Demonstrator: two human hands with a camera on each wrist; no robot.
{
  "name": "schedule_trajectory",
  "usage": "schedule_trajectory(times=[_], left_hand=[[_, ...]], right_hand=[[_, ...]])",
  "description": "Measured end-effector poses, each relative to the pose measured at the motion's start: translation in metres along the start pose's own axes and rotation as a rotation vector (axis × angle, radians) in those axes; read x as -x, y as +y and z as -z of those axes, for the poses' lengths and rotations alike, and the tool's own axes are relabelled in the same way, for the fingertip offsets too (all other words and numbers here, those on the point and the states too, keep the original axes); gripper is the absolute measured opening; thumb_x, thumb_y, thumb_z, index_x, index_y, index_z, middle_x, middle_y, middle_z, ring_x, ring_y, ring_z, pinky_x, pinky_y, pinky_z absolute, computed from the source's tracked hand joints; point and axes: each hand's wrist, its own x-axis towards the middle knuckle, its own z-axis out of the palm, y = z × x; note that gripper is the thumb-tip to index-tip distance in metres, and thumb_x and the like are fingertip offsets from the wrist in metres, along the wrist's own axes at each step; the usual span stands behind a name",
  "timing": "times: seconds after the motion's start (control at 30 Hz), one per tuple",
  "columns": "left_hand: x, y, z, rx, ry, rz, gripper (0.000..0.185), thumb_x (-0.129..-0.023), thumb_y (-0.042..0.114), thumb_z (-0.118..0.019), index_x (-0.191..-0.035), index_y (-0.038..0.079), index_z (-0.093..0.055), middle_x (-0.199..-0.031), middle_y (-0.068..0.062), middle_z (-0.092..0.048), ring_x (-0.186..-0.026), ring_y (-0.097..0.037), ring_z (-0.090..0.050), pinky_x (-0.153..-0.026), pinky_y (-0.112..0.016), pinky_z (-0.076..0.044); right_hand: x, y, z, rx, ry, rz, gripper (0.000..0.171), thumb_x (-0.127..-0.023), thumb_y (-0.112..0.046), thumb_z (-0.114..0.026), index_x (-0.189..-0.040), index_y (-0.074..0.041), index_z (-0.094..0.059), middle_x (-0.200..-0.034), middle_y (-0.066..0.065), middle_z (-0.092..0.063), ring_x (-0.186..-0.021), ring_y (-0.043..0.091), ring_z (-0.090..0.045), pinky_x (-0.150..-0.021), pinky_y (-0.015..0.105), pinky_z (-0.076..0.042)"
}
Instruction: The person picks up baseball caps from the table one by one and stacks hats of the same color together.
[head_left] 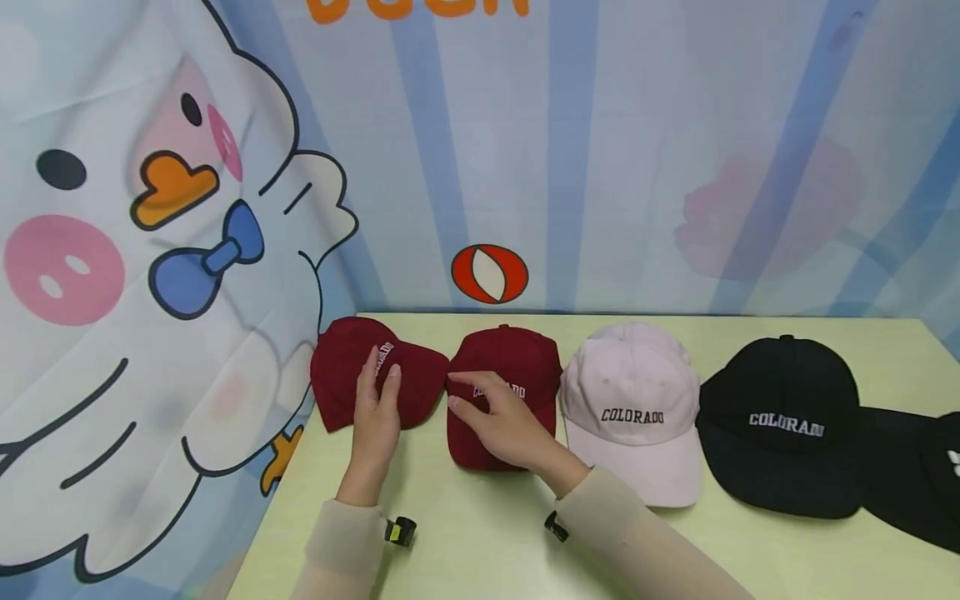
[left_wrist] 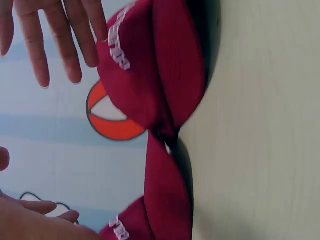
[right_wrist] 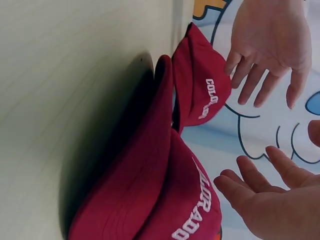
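The left hand, fingers extended and loosely apart, holding nothing, hovers over the leftmost maroon cap. The right hand, also open-fingered and without a grip, slants leftward above the second maroon cap. Rightward on the tabletop sit a pale cap and a black cap.

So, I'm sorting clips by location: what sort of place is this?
Probably a staged tabletop setup: a cartoon backdrop rises behind a pale table, where caps sit in a row.
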Motion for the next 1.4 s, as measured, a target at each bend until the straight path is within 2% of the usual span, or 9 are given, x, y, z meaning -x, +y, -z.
schedule_trajectory(times=[0.2,0.33,0.43,0.53,0.77,0.97,1.13,1.3,1.4], left_hand=[[-0.011,-0.007,0.020,-0.050,0.123,0.046,0.073,-0.108,0.042,-0.049,-0.168,0.020,-0.014,-0.175,-0.010,-0.008,-0.163,-0.031,0.000,-0.127,-0.063,-0.014],[-0.018,-0.014,0.034,-0.072,0.222,0.045,0.075,-0.107,0.037,-0.053,-0.167,0.014,-0.015,-0.173,-0.014,-0.011,-0.160,-0.035,-0.012,-0.127,-0.061,-0.017],[-0.022,-0.020,0.042,-0.074,0.262,0.057,0.076,-0.106,0.035,-0.055,-0.166,0.009,-0.016,-0.170,-0.016,-0.016,-0.154,-0.038,-0.024,-0.126,-0.060,-0.023],[-0.025,-0.025,0.049,-0.071,0.262,0.091,0.078,-0.105,0.036,-0.055,-0.165,0.006,-0.016,-0.169,-0.018,-0.016,-0.152,-0.039,-0.027,-0.127,-0.058,-0.023],[-0.030,-0.033,0.060,-0.053,0.247,0.225,0.084,-0.105,0.041,-0.053,-0.167,0.009,-0.007,-0.173,-0.018,-0.004,-0.158,-0.041,-0.017,-0.128,-0.059,-0.014],[-0.039,-0.041,0.064,0.015,0.228,0.304,0.084,-0.106,0.044,-0.050,-0.167,0.008,-0.004,-0.172,-0.022,-0.011,-0.158,-0.040,-0.020,-0.129,-0.056,-0.016],[-0.046,-0.047,0.065,0.123,0.206,0.327,0.079,-0.107,0.043,-0.049,-0.166,0.005,-0.013,-0.170,-0.022,-0.021,-0.155,-0.037,-0.027,-0.129,-0.049,-0.022],[-0.048,-0.050,0.067,0.155,0.217,0.319,0.074,-0.108,0.045,-0.047,-0.162,-0.001,-0.026,-0.169,-0.020,-0.027,-0.154,-0.034,-0.028,-0.129,-0.048,-0.022],[-0.048,-0.048,0.068,0.185,0.213,0.311,0.074,-0.107,0.052,-0.046,-0.160,0.001,-0.034,-0.166,-0.018,-0.034,-0.149,-0.033,-0.033,-0.128,-0.049,-0.024]], right_hand=[[-0.011,-0.003,-0.015,0.049,-0.091,0.020,0.054,-0.106,-0.036,-0.057,-0.154,-0.014,-0.049,-0.158,0.008,-0.046,-0.148,0.027,-0.042,-0.122,0.053,-0.035],[-0.017,-0.004,-0.025,0.097,-0.156,0.016,0.059,-0.106,-0.039,-0.055,-0.158,-0.013,-0.044,-0.164,0.010,-0.038,-0.152,0.029,-0.037,-0.123,0.054,-0.033],[-0.019,-0.004,-0.031,0.141,-0.210,-0.002,0.063,-0.106,-0.041,-0.055,-0.160,-0.013,-0.041,-0.168,0.010,-0.032,-0.156,0.029,-0.029,-0.125,0.054,-0.030],[-0.020,-0.002,-0.037,0.173,-0.255,-0.024,0.066,-0.105,-0.042,-0.056,-0.160,-0.011,-0.039,-0.171,0.009,-0.027,-0.159,0.029,-0.022,-0.126,0.054,-0.028],[-0.023,0.002,-0.042,0.191,-0.310,-0.073,0.071,-0.104,-0.043,-0.057,-0.162,-0.009,-0.035,-0.173,0.009,-0.021,-0.161,0.027,-0.018,-0.128,0.052,-0.025],[-0.027,0.007,-0.046,0.181,-0.336,-0.105,0.073,-0.103,-0.046,-0.058,-0.162,-0.010,-0.034,-0.174,0.009,-0.017,-0.161,0.027,-0.017,-0.127,0.054,-0.026],[-0.027,0.008,-0.049,0.147,-0.364,-0.147,0.075,-0.103,-0.049,-0.058,-0.163,-0.012,-0.033,-0.175,0.009,-0.013,-0.162,0.027,-0.013,-0.127,0.055,-0.024],[-0.026,0.006,-0.052,0.123,-0.384,-0.182,0.075,-0.102,-0.050,-0.058,-0.163,-0.014,-0.033,-0.175,0.010,-0.011,-0.162,0.027,-0.013,-0.127,0.054,-0.023],[-0.025,0.005,-0.053,0.121,-0.387,-0.189,0.076,-0.102,-0.049,-0.059,-0.163,-0.014,-0.033,-0.175,0.010,-0.010,-0.162,0.027,-0.013,-0.127,0.055,-0.024]])
